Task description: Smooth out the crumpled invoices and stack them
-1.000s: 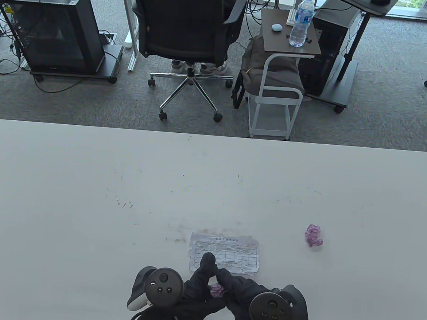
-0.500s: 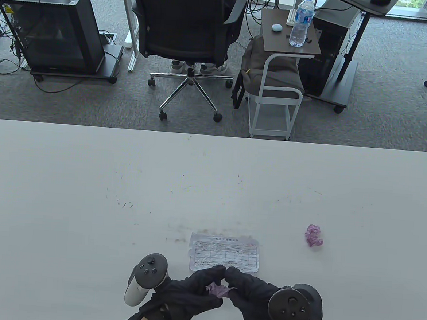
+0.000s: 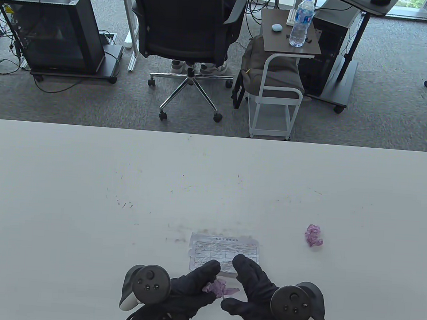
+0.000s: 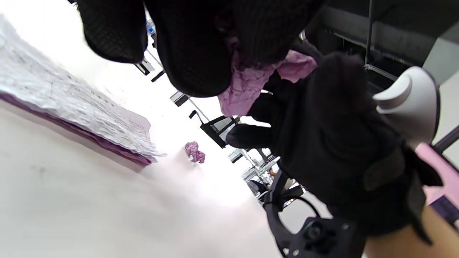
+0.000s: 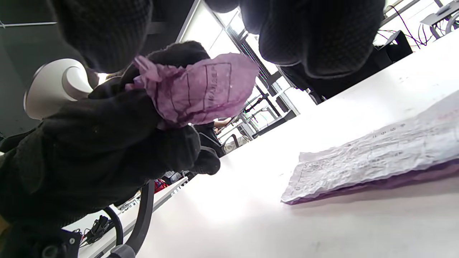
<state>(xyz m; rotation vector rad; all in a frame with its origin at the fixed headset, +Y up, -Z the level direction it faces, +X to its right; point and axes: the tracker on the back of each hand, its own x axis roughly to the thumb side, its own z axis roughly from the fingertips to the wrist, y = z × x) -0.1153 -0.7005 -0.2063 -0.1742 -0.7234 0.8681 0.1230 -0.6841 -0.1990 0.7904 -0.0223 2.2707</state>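
A: How many papers are there?

B: Three lots: a flattened stack (image 3: pixel 224 253), white sheet over purple; one crumpled purple ball (image 3: pixel 314 235) to its right; one half-opened purple invoice (image 3: pixel 218 287) just below the stack's near edge.

A: What changed?

B: The right hand (image 3: pixel 253 290) let go; its fingers now spread wide.

A: And the invoice?

B: Pinched by the left hand (image 3: pixel 190 288), between both hands, above the table (image 3: pixel 68 201).

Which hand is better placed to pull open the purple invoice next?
Right. The left hand already pinches the purple invoice above the table, so its grip is taken; the right hand is spread open beside the loose edge.
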